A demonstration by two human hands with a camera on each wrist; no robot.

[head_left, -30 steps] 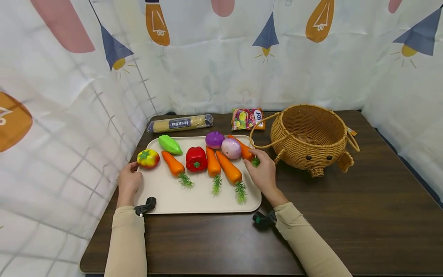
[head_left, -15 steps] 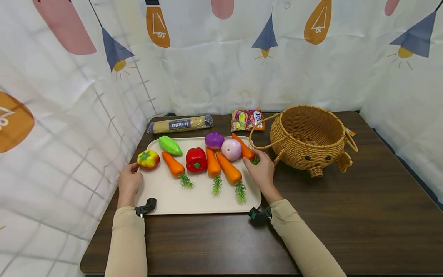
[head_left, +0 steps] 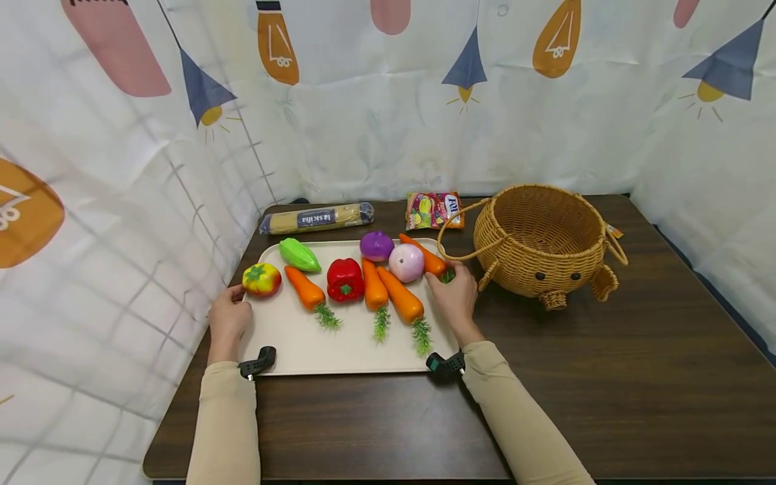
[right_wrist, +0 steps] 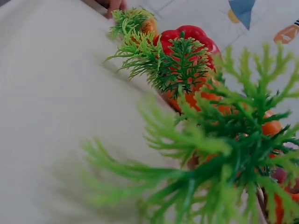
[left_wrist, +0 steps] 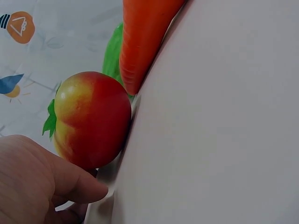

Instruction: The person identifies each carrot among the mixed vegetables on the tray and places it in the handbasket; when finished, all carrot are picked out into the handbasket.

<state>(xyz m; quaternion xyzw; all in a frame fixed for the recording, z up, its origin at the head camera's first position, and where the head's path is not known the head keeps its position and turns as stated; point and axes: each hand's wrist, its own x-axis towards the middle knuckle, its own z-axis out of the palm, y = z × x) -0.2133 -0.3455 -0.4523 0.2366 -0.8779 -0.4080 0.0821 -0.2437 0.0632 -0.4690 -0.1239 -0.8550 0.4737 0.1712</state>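
Note:
A cream tray (head_left: 327,353) bears several toy vegetables. My left hand (head_left: 229,316) grips its left rim, beside a red-yellow tomato (head_left: 262,279); in the left wrist view the thumb (left_wrist: 77,183) lies on the rim. At the right end, my right hand (head_left: 456,293) pinches a carrot (head_left: 432,263) near its green top. That hand is hidden in the right wrist view, where carrot leaves (right_wrist: 219,163) fill the foreground. Between the hands lie a green star fruit (head_left: 300,254), a red bell pepper (head_left: 345,280), other carrots (head_left: 400,296), a purple onion-like vegetable (head_left: 376,246) and a paler one (head_left: 406,263).
Right of the tray stands a wicker basket (head_left: 545,269) with an animal face, its handle reaching near my right hand. A pasta pack (head_left: 316,218) and a candy bag (head_left: 433,210) lie behind the tray on the dark table (head_left: 655,384). Printed curtains hang around.
The carrot at my right hand swung its tip right, then back left. My right wrist and forearm have shifted left. The left hand stays on the tray rim.

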